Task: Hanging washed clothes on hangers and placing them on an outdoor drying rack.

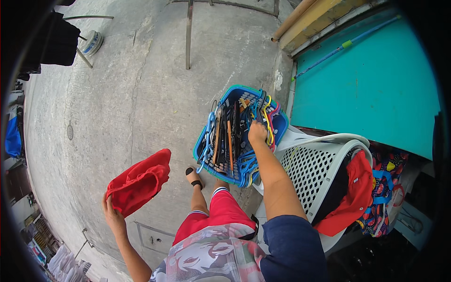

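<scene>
A red garment (144, 183) with a gathered waistband hangs from my left hand (113, 213), its edge pinched between thumb and fingers. My right hand (258, 132) is down in a blue plastic basket (282, 125) full of clothes hangers. Its fingers are curled among the hangers; what they grasp is hidden, so I cannot tell. Around it are blue hangers (249, 163), a yellow hanger (270, 121) and several dark ones. A hanger with an orange-brown bar (230, 146) lies near the basket's middle.
Right of the basket, a white perforated laundry basket (306, 172) on a white plastic chair (296, 135) holds red and dark clothes. Beside it stands a patterned bag (380, 197). A blue pole (327, 58) leans against the teal panel (366, 88). Dark clothes (56, 40) hang at upper left.
</scene>
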`<state>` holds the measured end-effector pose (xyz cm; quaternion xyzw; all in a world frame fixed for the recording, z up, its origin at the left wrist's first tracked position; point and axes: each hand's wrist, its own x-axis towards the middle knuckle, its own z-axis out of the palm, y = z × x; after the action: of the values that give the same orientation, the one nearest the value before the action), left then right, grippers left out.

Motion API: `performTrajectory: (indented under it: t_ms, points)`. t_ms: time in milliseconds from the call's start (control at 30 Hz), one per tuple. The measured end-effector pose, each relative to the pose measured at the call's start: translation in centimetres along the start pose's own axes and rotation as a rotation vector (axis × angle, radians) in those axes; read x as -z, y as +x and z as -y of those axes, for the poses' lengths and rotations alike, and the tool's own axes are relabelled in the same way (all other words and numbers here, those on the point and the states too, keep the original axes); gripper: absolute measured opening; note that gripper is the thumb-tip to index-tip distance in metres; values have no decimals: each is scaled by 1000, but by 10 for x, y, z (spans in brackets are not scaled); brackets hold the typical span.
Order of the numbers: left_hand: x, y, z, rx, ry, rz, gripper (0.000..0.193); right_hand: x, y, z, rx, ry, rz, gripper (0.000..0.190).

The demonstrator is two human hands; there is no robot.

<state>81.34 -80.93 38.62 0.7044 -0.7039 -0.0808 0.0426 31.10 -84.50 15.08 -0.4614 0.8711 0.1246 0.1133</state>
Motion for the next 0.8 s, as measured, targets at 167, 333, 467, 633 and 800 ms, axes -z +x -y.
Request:
performTrajectory:
  t_ms: [167, 333, 467, 633, 800]
  points:
    - [0, 1, -11, -28, -54, 5, 57, 62, 28, -6, -1, 190, -30, 15]
    - [2, 5, -27, -41, -102, 46, 56, 122, 42, -27, 74, 91, 234, 22]
    - [8, 6, -33, -77, -105, 5, 54, 115, 34, -57, 38, 110, 125, 18]
    - [14, 6, -41, -66, -109, 24, 54, 111, 34, -60, -3, 185, -73, 16]
    - [7, 1, -48, -89, -108, 35, 53, 141, 76, -51, -91, 212, -229, 16]
